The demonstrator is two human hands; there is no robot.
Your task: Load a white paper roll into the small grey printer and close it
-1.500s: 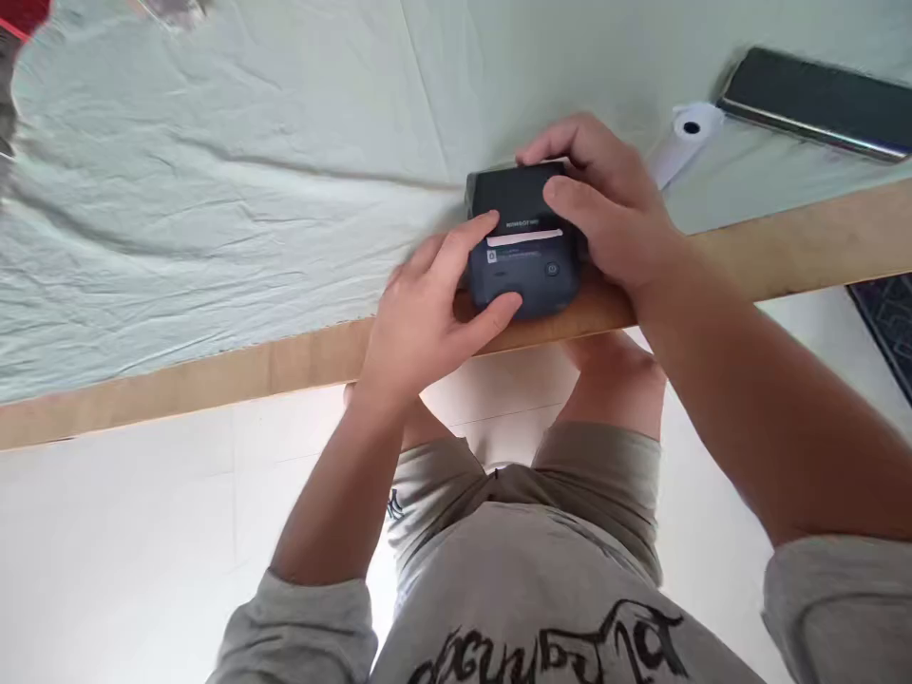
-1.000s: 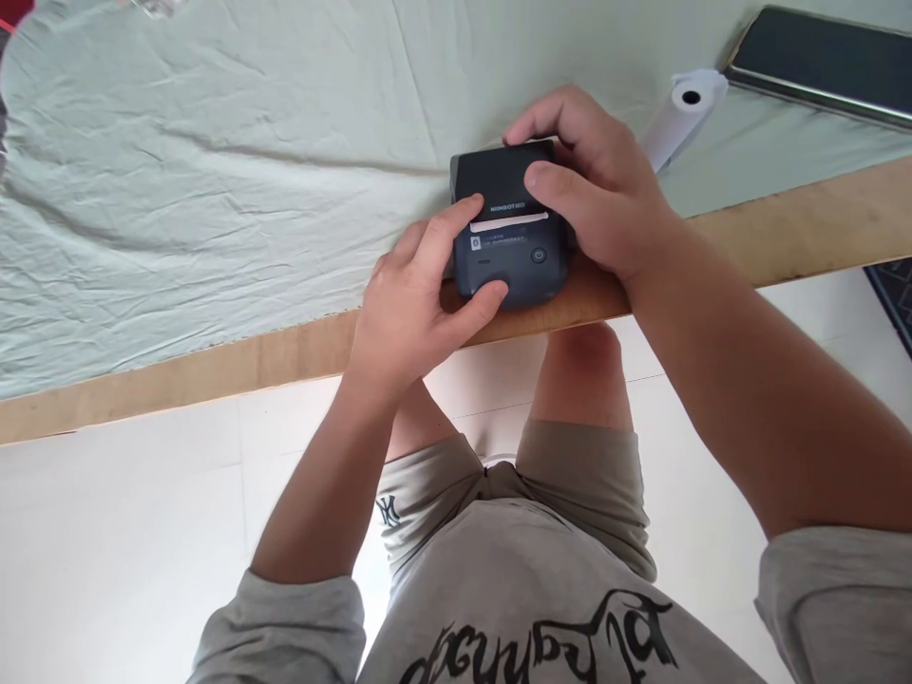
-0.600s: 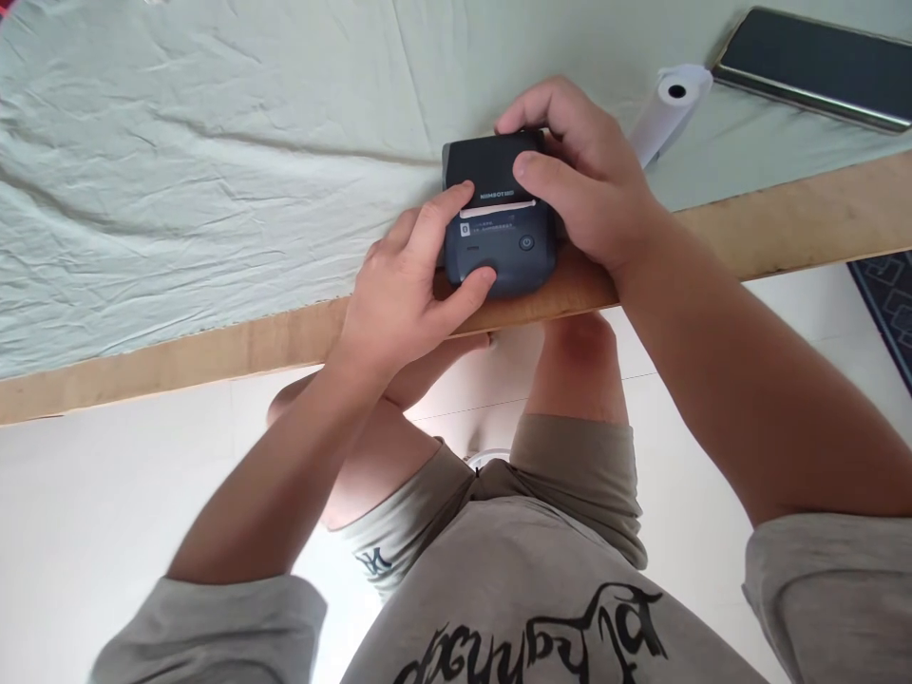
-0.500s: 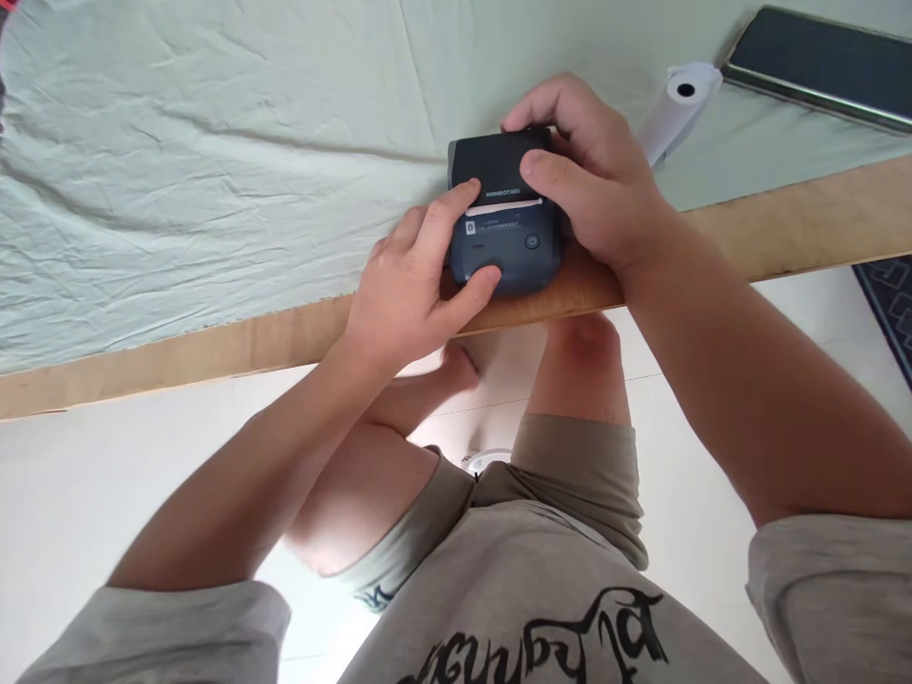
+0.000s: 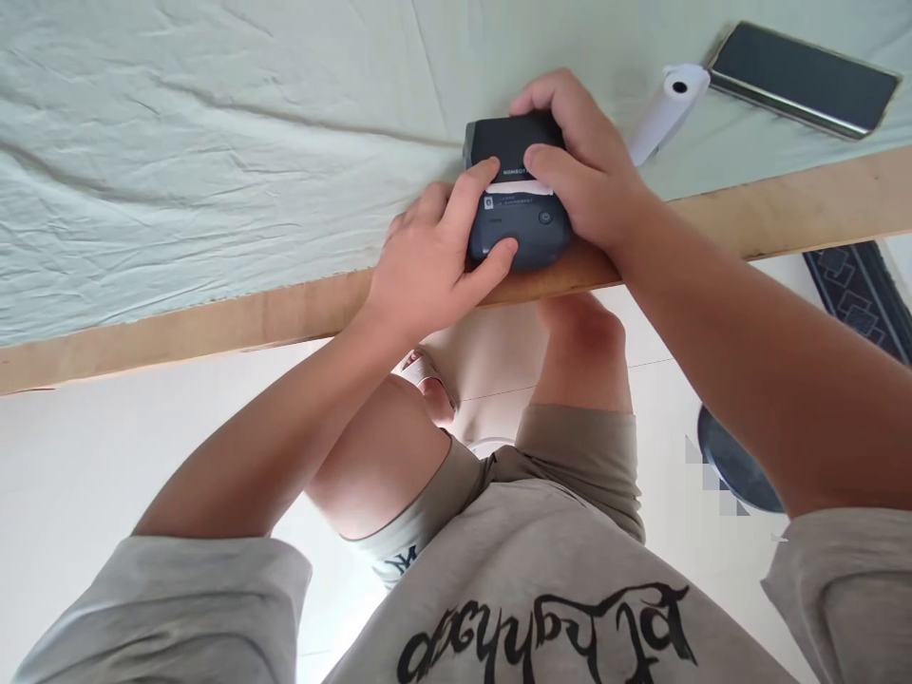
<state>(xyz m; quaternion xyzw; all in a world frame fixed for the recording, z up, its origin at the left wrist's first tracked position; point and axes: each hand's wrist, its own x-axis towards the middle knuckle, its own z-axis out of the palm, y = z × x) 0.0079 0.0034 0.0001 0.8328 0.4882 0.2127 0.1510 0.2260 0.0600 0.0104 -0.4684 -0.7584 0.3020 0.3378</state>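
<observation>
A dark blue and black label printer (image 5: 523, 228) rests at the wooden front edge of the cloth-covered table. Across its middle, a white paper strip (image 5: 519, 188) shows between the black lid and the lower body with the power button. My left hand (image 5: 434, 252) grips the printer's left side, index finger on the lid and thumb on the front. Around the upper right side wraps my right hand (image 5: 588, 161), its thumb on the lid and its fingers over the back edge. The undersides of both hands are hidden.
A white paper roll (image 5: 659, 123) lies right of my right hand, touching or nearly touching a dark phone (image 5: 805, 81). Wrinkled pale green cloth (image 5: 214, 171) covers the table behind a bare wooden edge (image 5: 249, 328). On the floor are a patterned dark mat (image 5: 859, 294) and a dark round object (image 5: 737, 465).
The white strip across the printer looks wider than before. Both hands keep their grip. The view has shifted, bringing more of the phone and the floor mat into sight.
</observation>
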